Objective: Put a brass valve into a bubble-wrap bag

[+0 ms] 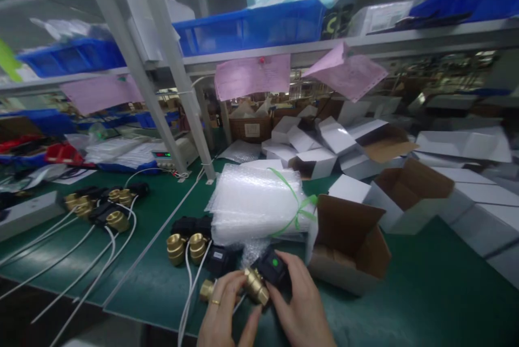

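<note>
Both hands' grip apparently clenched on brass valve, bubble-wrap stack and open carton close ahead.

Two bare hands show at the bottom edge, with no gloves and no sleeves reaching into view. The left hand wears a thin gold-coloured ring on one finger. The right hand carries no ring or band that can be seen. Nails are short and unpainted.
</note>
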### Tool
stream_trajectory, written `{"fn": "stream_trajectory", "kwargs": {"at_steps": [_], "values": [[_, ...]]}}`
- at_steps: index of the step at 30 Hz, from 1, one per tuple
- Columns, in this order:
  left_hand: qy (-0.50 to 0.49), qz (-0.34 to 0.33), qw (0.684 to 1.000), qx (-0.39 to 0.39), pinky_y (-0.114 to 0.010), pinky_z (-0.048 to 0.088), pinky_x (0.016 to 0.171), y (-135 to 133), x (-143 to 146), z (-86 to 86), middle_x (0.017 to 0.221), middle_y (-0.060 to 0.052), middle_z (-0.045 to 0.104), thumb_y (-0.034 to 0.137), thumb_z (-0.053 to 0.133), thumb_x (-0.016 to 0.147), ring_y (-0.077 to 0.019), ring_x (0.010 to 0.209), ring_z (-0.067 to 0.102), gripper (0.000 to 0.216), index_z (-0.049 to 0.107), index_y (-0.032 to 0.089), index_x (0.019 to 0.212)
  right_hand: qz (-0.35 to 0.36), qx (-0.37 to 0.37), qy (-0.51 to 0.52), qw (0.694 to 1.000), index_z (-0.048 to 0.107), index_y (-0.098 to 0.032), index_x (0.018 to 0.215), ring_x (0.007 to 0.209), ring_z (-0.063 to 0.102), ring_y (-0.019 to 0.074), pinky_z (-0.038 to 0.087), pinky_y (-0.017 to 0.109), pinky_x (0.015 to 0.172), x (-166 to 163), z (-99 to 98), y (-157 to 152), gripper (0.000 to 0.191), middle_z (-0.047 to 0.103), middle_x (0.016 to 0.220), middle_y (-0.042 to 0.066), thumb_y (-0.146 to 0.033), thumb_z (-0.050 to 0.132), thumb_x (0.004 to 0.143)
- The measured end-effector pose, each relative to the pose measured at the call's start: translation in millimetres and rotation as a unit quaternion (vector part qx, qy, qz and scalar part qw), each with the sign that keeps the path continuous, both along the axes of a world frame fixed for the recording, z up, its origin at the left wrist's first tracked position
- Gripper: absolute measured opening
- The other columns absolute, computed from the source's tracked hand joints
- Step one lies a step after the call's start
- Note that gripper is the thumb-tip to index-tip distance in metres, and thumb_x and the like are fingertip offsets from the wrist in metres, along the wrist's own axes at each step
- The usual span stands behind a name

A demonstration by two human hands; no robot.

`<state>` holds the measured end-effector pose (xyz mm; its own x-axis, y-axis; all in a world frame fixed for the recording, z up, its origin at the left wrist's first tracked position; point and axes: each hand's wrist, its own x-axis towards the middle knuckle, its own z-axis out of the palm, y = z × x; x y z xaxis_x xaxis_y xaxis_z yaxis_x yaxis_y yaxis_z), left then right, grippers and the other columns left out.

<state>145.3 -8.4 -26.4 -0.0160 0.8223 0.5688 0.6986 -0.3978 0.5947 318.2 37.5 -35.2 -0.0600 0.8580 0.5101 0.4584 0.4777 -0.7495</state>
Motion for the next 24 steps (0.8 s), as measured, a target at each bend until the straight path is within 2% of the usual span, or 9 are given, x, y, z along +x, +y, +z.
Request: {"fn": "stream_trajectory", "kwargs": {"at_steps": [3, 5, 7, 9, 12, 14, 16, 19, 24], "values": [[0.058, -0.022, 0.998, 0.003, -0.037, 0.062, 0.089, 6.0, 3.3, -7.7, 0.125, -0.010, 0.066, 0.033, 0.062, 0.092, -0.0261, 0.114, 0.066, 0.043, 0.053, 0.028, 0.133, 0.049, 0.031, 0.009, 0.998, 0.056, -0.020, 0.130, 0.116, 0.061, 0.0272, 0.055, 0.040, 0.100, 10.0, 5.5, -8.3, 0.052, 0.063, 0.124, 0.012, -0.003, 0.050, 0.081], [0.067, -0.025, 0.997, -0.002, -0.044, 0.060, 0.096, 9.9, 3.9, -9.6, 0.127, -0.013, 0.066, 0.034, 0.066, 0.089, -0.0297, 0.117, 0.065, 0.050, 0.051, 0.026, 0.136, 0.089, 0.095, 0.009, 0.991, 0.056, -0.023, 0.133, 0.121, 0.058, 0.0256, 0.054, 0.039, 0.103, 13.2, 5.3, -13.0, 0.059, 0.061, 0.130, 0.010, 0.000, 0.046, 0.080], [0.037, -0.045, 0.998, -0.036, -0.048, 0.059, 0.098, 12.0, 7.3, -8.4, 0.130, -0.013, 0.065, 0.034, 0.070, 0.085, -0.0316, 0.120, 0.064, 0.058, 0.050, 0.026, 0.139, 0.104, 0.159, 0.000, 0.982, 0.055, -0.028, 0.137, 0.125, 0.056, 0.0242, 0.054, 0.039, 0.103, 15.5, 2.6, -17.2, 0.060, 0.059, 0.133, 0.008, 0.000, 0.043, 0.085], [-0.028, -0.078, 0.992, -0.098, -0.047, 0.057, 0.100, 11.1, 13.9, -4.9, 0.133, -0.010, 0.064, 0.030, 0.074, 0.081, -0.0307, 0.123, 0.063, 0.062, 0.051, 0.028, 0.139, 0.091, 0.189, -0.011, 0.978, 0.054, -0.032, 0.138, 0.127, 0.055, 0.0242, 0.055, 0.040, 0.102, 19.9, 0.2, -21.9, 0.058, 0.058, 0.135, 0.008, -0.004, 0.043, 0.089], [-0.139, -0.116, 0.967, -0.179, -0.042, 0.055, 0.103, 4.5, 25.8, 1.4, 0.130, -0.006, 0.065, 0.022, 0.081, 0.071, -0.0284, 0.119, 0.064, 0.066, 0.055, 0.028, 0.132, 0.116, 0.117, -0.033, 0.986, 0.044, -0.028, 0.146, 0.136, 0.047, 0.0270, 0.051, 0.045, 0.108, 33.6, 2.2, -31.3, 0.066, 0.045, 0.148, 0.011, -0.004, 0.046, 0.085], [-0.173, -0.130, 0.958, -0.187, -0.041, 0.055, 0.102, -1.5, 31.8, 3.8, 0.125, -0.006, 0.065, 0.023, 0.085, 0.067, -0.0284, 0.115, 0.065, 0.066, 0.057, 0.028, 0.127, 0.135, 0.044, -0.020, 0.990, 0.034, -0.025, 0.152, 0.141, 0.040, 0.0273, 0.044, 0.047, 0.114, 44.4, 6.2, -39.1, 0.072, 0.037, 0.154, 0.012, -0.003, 0.044, 0.085], [-0.172, -0.141, 0.959, -0.176, -0.042, 0.055, 0.102, -7.1, 35.0, 3.6, 0.125, -0.006, 0.064, 0.026, 0.086, 0.068, -0.0291, 0.116, 0.064, 0.064, 0.057, 0.028, 0.125, 0.140, -0.009, 0.009, 0.990, 0.028, -0.024, 0.155, 0.142, 0.040, 0.0247, 0.041, 0.045, 0.116, 52.4, 9.4, -47.2, 0.074, 0.040, 0.152, 0.012, -0.002, 0.043, 0.085], [-0.154, -0.171, 0.964, -0.131, -0.040, 0.055, 0.101, -13.0, 35.6, 0.3, 0.127, -0.006, 0.063, 0.024, 0.081, 0.074, -0.0279, 0.118, 0.063, 0.060, 0.054, 0.030, 0.128, 0.183, -0.055, 0.027, 0.981, 0.031, -0.021, 0.153, 0.139, 0.045, 0.0238, 0.041, 0.042, 0.116, 56.1, 9.3, -57.3, 0.077, 0.046, 0.149, 0.012, -0.003, 0.047, 0.080], [-0.110, -0.200, 0.970, -0.087, -0.036, 0.054, 0.102, -18.3, 33.0, -1.5, 0.124, -0.003, 0.063, 0.018, 0.072, 0.078, -0.0230, 0.117, 0.062, 0.059, 0.050, 0.033, 0.130, 0.181, -0.086, 0.021, 0.979, 0.037, -0.016, 0.150, 0.135, 0.049, 0.0270, 0.045, 0.045, 0.114, 51.8, 2.5, -64.2, 0.071, 0.049, 0.147, 0.016, -0.007, 0.052, 0.081]]}}
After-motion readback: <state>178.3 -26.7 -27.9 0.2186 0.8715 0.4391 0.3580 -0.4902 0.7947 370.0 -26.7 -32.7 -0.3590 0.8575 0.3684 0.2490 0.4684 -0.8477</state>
